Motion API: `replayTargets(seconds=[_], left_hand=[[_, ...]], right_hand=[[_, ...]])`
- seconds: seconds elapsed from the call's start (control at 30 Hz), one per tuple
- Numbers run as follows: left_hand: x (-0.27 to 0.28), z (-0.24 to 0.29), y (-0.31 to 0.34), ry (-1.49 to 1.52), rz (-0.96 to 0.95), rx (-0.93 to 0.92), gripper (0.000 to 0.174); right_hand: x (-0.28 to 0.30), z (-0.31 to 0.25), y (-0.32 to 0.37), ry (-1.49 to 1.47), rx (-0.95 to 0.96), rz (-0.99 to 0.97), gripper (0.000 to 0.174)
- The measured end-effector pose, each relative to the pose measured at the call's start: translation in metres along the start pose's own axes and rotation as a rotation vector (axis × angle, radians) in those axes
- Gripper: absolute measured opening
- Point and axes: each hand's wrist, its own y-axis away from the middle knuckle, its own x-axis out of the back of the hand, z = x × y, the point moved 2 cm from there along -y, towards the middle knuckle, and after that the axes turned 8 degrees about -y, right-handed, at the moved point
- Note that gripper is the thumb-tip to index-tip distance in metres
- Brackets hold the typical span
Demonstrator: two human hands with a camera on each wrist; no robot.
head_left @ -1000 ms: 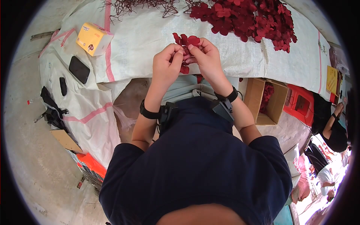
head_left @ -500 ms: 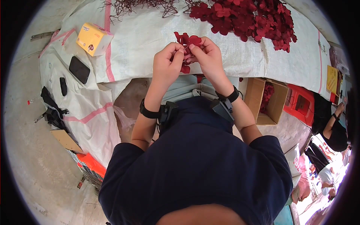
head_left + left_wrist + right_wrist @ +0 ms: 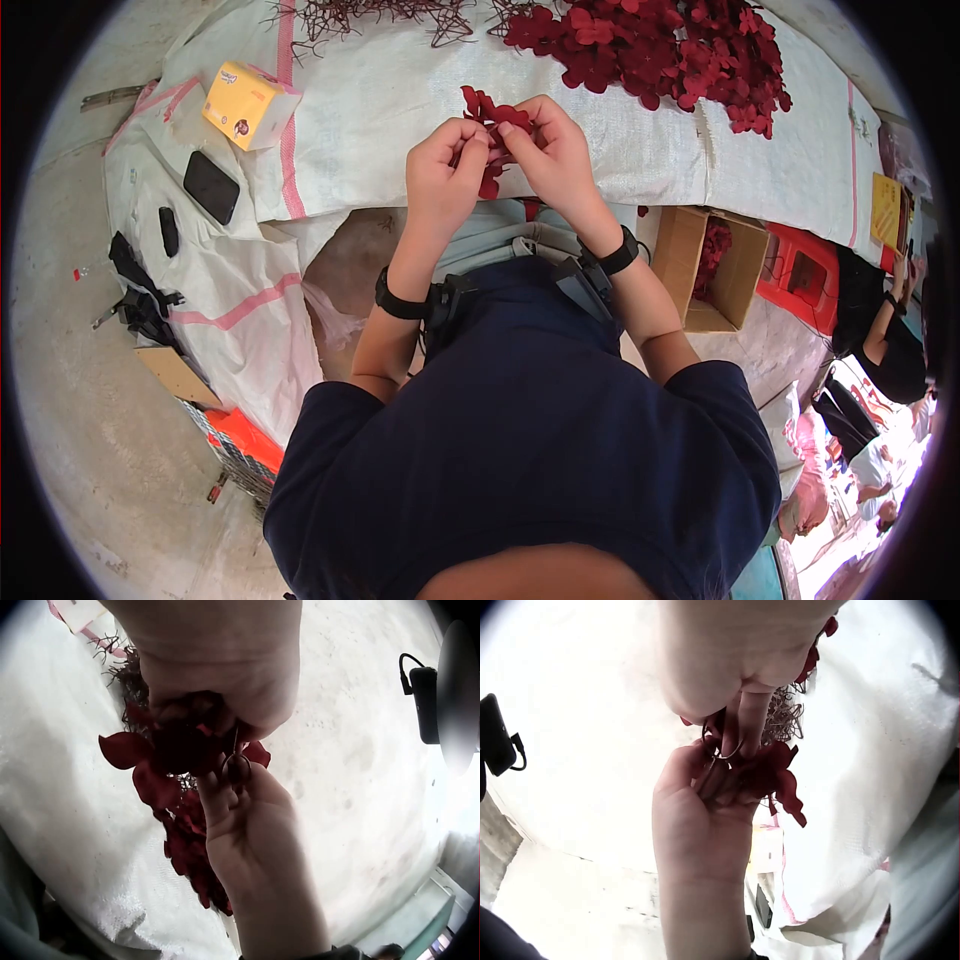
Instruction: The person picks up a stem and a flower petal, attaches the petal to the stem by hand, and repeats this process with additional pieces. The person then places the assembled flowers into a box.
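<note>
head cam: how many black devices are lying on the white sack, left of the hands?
2. A phone just below the yellow pack, and a smaller black device down-left of it. More may lie hidden out of sight.

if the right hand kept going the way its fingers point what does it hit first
The red flower cluster that it pinches. The right hand points up and to the left in the head view, and just past the petals is the left hand. Depth is unclear, but the fingertips look almost touching.

The left hand (image 3: 440,180) and right hand (image 3: 558,160) hide most of the red flower (image 3: 492,108); its blurred stem is perhaps wire.
</note>
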Motion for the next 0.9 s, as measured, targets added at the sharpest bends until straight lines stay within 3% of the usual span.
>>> replayTargets(seconds=[0.07,0.43,0.9], left_hand=[[0.0008,-0.0002,0.0005,0.028,0.024,0.017,0.007],[0.0008,-0.0027,-0.0022,-0.095,-0.034,-0.077,0.01],[-0.0006,-0.0035,-0.0005,-0.019,-0.007,-0.007,0.007]], right_hand=[[0.0002,0.0024,0.0001,0.09,0.007,-0.014,0.007],[-0.0055,0.0078,0.0037,-0.185,0.001,0.081,0.006],[-0.0056,0.0033,0.0061,-0.162,-0.006,0.041,0.007]])
